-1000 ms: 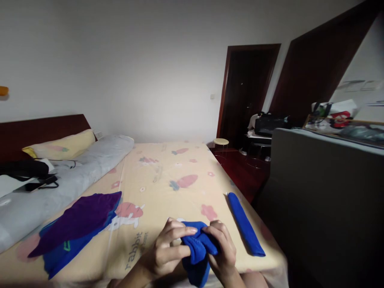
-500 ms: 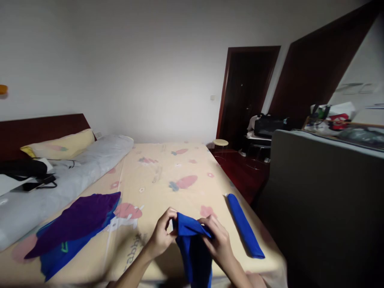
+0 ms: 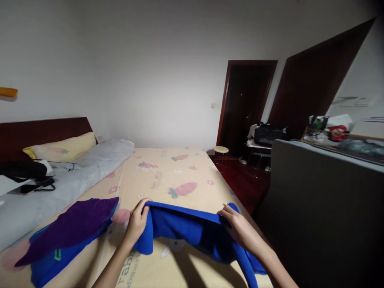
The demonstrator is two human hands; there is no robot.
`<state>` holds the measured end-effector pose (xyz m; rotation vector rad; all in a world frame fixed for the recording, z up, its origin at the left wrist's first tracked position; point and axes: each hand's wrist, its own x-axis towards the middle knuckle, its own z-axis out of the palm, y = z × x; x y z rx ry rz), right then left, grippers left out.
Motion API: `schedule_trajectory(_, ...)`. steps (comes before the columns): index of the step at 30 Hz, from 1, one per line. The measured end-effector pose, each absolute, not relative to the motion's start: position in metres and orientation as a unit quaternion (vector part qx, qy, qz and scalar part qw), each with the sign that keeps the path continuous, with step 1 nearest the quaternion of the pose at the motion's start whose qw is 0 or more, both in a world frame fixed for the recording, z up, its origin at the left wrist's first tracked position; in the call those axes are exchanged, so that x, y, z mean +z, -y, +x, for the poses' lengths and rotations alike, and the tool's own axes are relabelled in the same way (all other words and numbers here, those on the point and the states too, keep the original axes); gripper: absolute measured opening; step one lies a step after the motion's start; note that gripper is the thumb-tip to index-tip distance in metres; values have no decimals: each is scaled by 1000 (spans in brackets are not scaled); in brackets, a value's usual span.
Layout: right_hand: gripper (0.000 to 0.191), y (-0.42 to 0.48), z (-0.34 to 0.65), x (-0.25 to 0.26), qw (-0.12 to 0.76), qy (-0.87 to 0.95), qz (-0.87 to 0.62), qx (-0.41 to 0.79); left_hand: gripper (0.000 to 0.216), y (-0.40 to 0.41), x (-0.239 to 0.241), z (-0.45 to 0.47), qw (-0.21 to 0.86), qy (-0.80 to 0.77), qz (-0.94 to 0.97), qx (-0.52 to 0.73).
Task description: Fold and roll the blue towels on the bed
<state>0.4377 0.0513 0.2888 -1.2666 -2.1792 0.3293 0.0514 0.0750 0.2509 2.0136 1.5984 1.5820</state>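
- My left hand (image 3: 137, 222) and right hand (image 3: 237, 224) now stand well apart, each pinching a top corner of the blue cloth (image 3: 186, 230); half a second ago they were close together, working a bunched wad of it.
- The cloth, a crumpled ball a second ago, is now stretched into a wide band between my hands, its upper edge taut and the rest hanging down toward the bedsheet (image 3: 168, 176) at the near edge of the bed.
- I judge the opening-out is done: the cloth is spread and held by its corners, above the sheet rather than flat on it.
- The rolled blue cloth (image 3: 232, 207) at the right edge of the bed is now mostly hidden behind my right hand and the spread cloth; only its far tip shows.
- To the left, the purple garment (image 3: 69, 228) lies on a blue one, where it lay before.
- Farther left, the grey bolster (image 3: 75, 172) and the yellow pillow (image 3: 64, 146) lie against the headboard, unchanged.
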Motion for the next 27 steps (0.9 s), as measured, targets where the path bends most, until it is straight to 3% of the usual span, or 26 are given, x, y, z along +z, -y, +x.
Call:
schedule_trajectory(4, 17, -71, 469, 270, 255, 802, -503, 198, 34, -84, 239, 17, 51, -563, 665, 487)
schedule_trajectory(7, 27, -77, 495, 263, 247, 783, -519, 236, 31, -84, 227, -19, 33, -578, 688, 438)
schedule_trajectory(12, 45, -77, 517, 268, 289, 757, -538, 231, 34, -76, 212, -62, 15, -631, 668, 394)
schedule_trajectory(18, 59, -85, 528, 282, 358, 715, -561, 213, 30, -69, 212, -83, 83, -639, 685, 339)
schedule_trajectory(23, 61, -84, 542, 288, 298, 724, -553, 284, 20, -64, 212, -110, 92, -661, 689, 283)
schedule_trajectory(27, 57, -82, 552, 289, 244, 746, -523, 332, 29, -58, 206, -130, 114, -669, 689, 255)
